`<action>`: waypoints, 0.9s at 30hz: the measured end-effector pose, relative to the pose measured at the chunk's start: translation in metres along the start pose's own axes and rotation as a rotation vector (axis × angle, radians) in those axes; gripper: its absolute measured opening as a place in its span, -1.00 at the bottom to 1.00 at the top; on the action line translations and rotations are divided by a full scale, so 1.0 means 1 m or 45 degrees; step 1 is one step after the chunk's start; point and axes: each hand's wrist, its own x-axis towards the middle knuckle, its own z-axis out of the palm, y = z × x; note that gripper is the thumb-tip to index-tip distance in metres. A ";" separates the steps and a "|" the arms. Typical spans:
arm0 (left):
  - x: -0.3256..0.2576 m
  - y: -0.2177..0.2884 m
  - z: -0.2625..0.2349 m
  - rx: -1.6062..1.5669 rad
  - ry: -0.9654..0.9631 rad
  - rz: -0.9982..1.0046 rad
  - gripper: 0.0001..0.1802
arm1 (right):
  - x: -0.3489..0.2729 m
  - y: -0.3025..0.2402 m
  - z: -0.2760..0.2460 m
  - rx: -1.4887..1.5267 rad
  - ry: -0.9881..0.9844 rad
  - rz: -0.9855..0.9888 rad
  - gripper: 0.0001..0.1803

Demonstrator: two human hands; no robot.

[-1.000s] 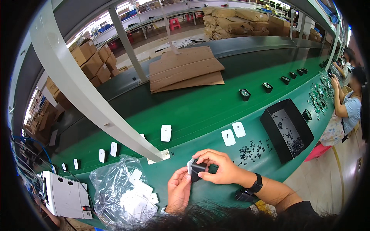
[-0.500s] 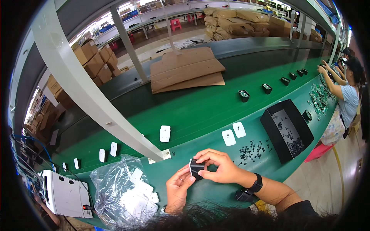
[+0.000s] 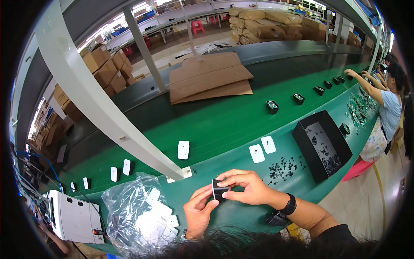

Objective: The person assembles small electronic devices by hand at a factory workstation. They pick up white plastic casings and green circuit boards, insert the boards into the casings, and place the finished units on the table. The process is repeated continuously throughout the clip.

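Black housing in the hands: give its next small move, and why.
Probably press the white cover evenly toward the black housing: the right hand grips the housing, the left hand is at the cover, and whether it sits flush is hard to tell.

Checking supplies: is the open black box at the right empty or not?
Not empty: small black parts lie inside the black box, thickest toward its near end.

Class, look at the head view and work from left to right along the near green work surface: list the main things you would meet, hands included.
White boxy device → clear plastic bag → left hand → black case → right hand → open black box → pile of green circuit boards.
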 end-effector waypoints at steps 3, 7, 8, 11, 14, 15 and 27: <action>-0.001 -0.001 0.000 0.118 -0.054 0.096 -0.56 | 0.000 0.004 -0.004 -0.103 -0.055 -0.053 -0.66; -0.005 -0.003 0.000 0.099 0.051 0.079 -0.56 | -0.001 0.006 0.006 0.032 0.010 -0.006 -0.65; -0.004 -0.005 0.002 0.167 0.093 0.101 -0.56 | -0.001 0.005 0.011 0.121 0.047 0.069 -0.64; 0.000 0.005 0.007 0.481 0.176 0.214 -0.50 | 0.000 0.008 0.016 0.159 0.099 0.139 -0.68; -0.001 0.007 0.011 0.795 0.243 0.412 -0.48 | 0.000 0.013 0.016 0.240 0.055 0.117 -0.66; -0.001 0.011 0.014 0.862 0.257 0.480 -0.48 | -0.001 0.013 0.020 0.299 0.064 0.110 -0.64; 0.007 -0.001 -0.003 -0.066 0.134 -0.077 -0.72 | 0.008 0.016 0.023 0.348 0.092 0.098 -0.61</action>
